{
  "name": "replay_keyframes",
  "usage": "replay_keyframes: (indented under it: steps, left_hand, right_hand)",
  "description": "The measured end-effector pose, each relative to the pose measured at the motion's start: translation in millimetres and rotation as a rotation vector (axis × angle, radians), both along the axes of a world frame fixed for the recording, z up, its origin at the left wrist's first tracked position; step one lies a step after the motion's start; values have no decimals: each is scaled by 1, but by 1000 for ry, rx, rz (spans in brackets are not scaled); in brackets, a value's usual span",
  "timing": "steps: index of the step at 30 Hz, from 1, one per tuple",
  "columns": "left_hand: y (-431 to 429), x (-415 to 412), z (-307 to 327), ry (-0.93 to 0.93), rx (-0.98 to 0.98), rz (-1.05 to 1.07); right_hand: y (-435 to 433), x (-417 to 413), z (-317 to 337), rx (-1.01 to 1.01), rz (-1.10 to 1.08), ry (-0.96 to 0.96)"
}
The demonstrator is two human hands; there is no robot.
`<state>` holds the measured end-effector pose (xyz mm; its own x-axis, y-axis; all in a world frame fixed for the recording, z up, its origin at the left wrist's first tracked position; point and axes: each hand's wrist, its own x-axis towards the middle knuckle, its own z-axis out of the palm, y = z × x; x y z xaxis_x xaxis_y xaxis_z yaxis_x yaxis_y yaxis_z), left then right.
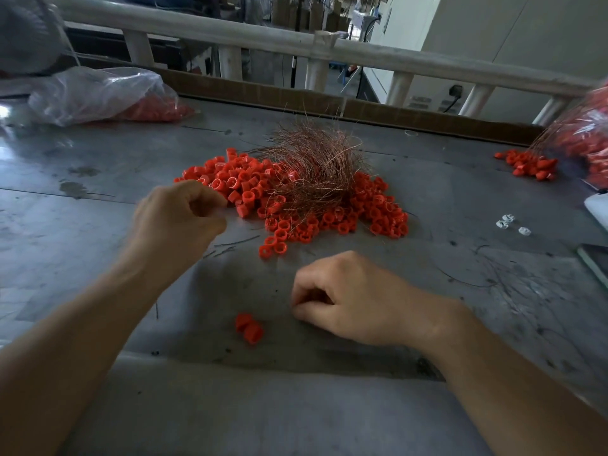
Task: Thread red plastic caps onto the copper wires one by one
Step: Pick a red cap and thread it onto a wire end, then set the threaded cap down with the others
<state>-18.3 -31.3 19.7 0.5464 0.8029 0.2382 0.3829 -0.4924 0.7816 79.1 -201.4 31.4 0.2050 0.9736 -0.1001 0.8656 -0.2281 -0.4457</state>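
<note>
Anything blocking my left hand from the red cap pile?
Nothing visible. The left hand is right at the left edge of the red cap pile; the copper wires lie over the pile's middle, farther right.

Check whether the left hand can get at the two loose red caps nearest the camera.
Probably yes. The two caps lie on bare table with nothing over them; the left hand hovers by the big pile and need only draw back.
</note>
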Motion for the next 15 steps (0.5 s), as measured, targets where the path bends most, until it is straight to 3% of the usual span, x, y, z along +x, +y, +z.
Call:
replay_keyframes:
  steps: [5,15]
  left_hand:
    - [19,5,-9,108,196,82]
    - [37,8,-22,335,279,86]
  right_hand:
    - [-1,-1,2,2,28,-15]
    - [-3,6,5,93,-19,-3]
